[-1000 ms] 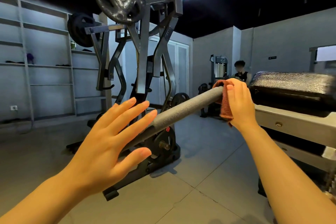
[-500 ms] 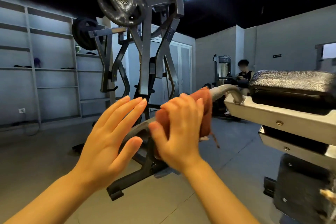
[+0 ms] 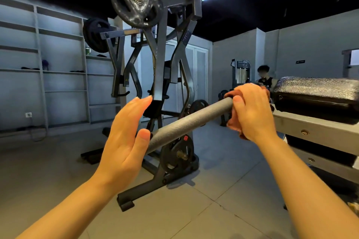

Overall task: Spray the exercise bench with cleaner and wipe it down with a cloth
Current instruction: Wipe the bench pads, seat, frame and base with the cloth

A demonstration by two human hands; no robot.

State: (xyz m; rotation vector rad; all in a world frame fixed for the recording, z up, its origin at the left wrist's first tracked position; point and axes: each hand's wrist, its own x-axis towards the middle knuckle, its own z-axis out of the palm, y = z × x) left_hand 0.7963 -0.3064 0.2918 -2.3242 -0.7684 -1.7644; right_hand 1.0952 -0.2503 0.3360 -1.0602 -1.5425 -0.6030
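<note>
Cloth (image 3: 234, 125) first: it is a rust-orange rag, bunched and wrapped around the far end of the grey foam-covered bar (image 3: 191, 121), with my right hand (image 3: 250, 112) curled round both — fingers over the top, thumb pressing in from the near side. I judge that grip is there to squeeze the rag against the whole round of the bar, so one pass cleans all sides. My left hand (image 3: 126, 137) sits at the bar's near end, fingers straight and spread, gripping nothing; the thumb lies just beside the foam, though I cannot tell whether the palm touches it. It looks placed to steady the bar against the wiping.

The bar juts out from the exercise bench (image 3: 303, 128), whose pale metal frame and glossy black pad (image 3: 318, 93) fill the right edge of the view. The foam is matte, finely textured, and shows no obvious wet patches from here — I see no spray bottle. Behind stands a plate-loaded machine (image 3: 155, 83), and a person sits further back
</note>
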